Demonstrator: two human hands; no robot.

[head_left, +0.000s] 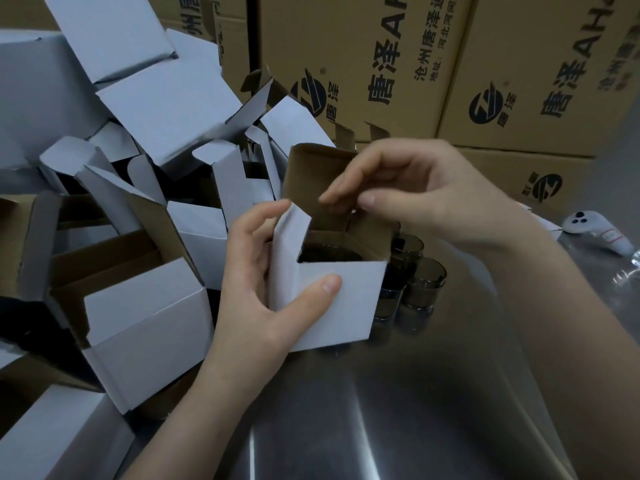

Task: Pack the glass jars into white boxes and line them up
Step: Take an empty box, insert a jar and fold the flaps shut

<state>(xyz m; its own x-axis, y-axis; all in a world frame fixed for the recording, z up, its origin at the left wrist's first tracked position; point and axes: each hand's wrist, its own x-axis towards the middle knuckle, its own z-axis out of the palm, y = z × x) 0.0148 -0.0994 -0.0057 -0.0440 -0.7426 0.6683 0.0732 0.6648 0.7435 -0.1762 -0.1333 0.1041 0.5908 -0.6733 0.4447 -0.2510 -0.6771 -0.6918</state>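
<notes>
From my remote seat I see the white box [341, 306] standing upright at the middle of the view. Its long axis runs up and down and its open mouth faces up toward the camera. A dark jar [329, 254] sits inside, and only its rim shows in the opening. My left hand [263, 292] grips the box from its left side, with the thumb flat on the front face and the fingers curled round the white side flap. My right hand [415, 195] reaches over from above, and its thumb and fingertips pinch the brown inner face of the raised lid flap [311, 171]. The box appears to rest on the table, though the wrist hides its near corner. Just behind the box, to its right, more glass jars [420, 289] stand upright and close together. The surface is a shiny steel table [381, 410] with streaked reflections. On the left is a loose heap of empty white boxes [156, 98], tipped every way with their flaps open. Brown cartons [363, 46] are stacked as a wall along the back. They are printed in black with a round logo, "唐泽AH" in large type and smaller "沧州唐泽" beside it. A white handheld controller [588, 230] lies at the far right.
</notes>
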